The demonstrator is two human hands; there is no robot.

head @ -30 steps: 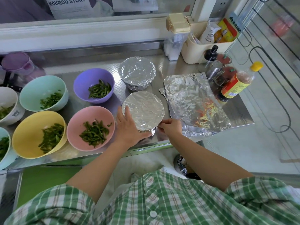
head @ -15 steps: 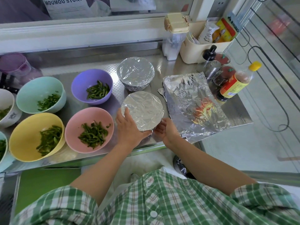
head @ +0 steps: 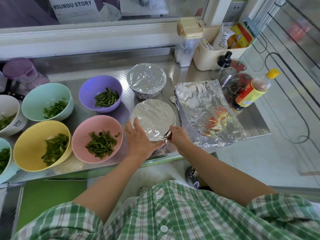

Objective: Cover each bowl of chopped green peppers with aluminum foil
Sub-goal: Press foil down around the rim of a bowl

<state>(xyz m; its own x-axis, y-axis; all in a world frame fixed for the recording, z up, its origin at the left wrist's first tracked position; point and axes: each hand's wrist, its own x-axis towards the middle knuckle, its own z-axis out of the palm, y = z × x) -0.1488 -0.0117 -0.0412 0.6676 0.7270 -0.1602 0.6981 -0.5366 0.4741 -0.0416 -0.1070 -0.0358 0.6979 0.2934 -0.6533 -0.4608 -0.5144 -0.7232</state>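
Cupping bowl [head: 153,116], left hand [head: 138,142], right hand [head: 179,136] pinching

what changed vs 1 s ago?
Barely anything. Right hand edged slightly along the near rim of the front foil-covered bowl, pinching its foil. Left hand holds that bowl as before. Pink bowl and spare foil sheets unmoved.

Foil hides the contents of the near bowl [head: 153,116] between both hands, and of the wrapped bowl [head: 146,78] just beyond them. The left hand [head: 138,139] covers the near bowl's closest rim; the right hand [head: 179,135] has its fingertips buried in the foil edge. Far left of the left hand, a white bowl [head: 12,104] and a teal bowl [head: 7,172] are cut off by the frame
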